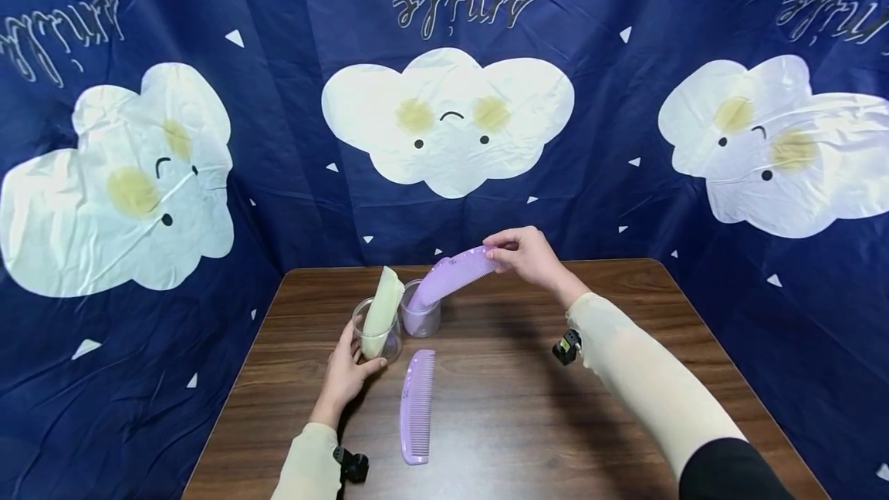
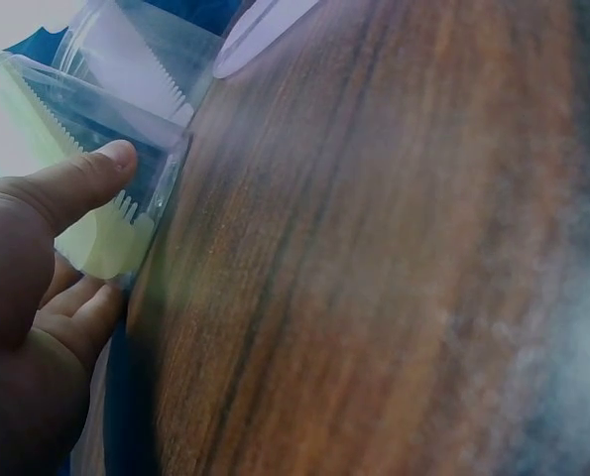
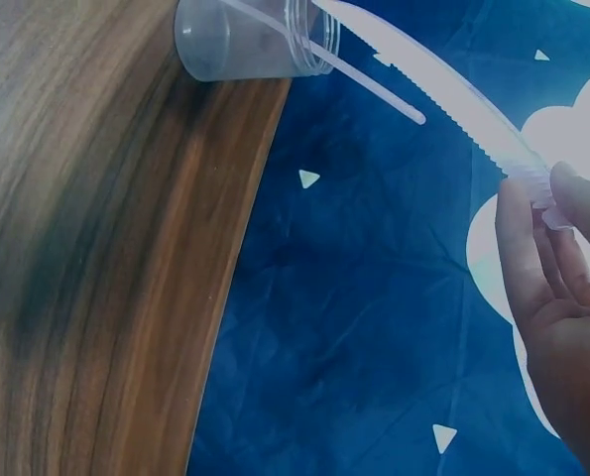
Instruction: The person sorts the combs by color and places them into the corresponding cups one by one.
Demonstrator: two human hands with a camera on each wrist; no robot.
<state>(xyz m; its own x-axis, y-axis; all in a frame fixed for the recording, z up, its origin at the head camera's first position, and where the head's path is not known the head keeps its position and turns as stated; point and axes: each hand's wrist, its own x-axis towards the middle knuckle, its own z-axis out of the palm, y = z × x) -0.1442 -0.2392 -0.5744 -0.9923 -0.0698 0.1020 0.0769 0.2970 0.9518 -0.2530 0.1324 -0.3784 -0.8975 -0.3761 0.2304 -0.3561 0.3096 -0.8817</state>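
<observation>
My right hand (image 1: 531, 257) pinches one end of a purple comb (image 1: 464, 271) in the head view. The comb's other end reaches down to the mouth of a clear jar (image 1: 432, 322). Another purple comb (image 3: 379, 91) leans inside that jar, its tip poking past the rim in the right wrist view. My left hand (image 1: 345, 373) grips a second clear jar (image 1: 394, 344), thumb on the near side and fingers around the other. Pale green combs (image 1: 380, 311) stand tilted in this jar; their exact number is hard to tell. A purple comb (image 1: 417, 407) lies flat on the table.
Both jars stand close together near the back left of the brown wooden table (image 1: 528, 423). A dark blue curtain (image 1: 292, 176) with white clouds hangs behind and along the sides. Small wrist cameras sit on both sleeves.
</observation>
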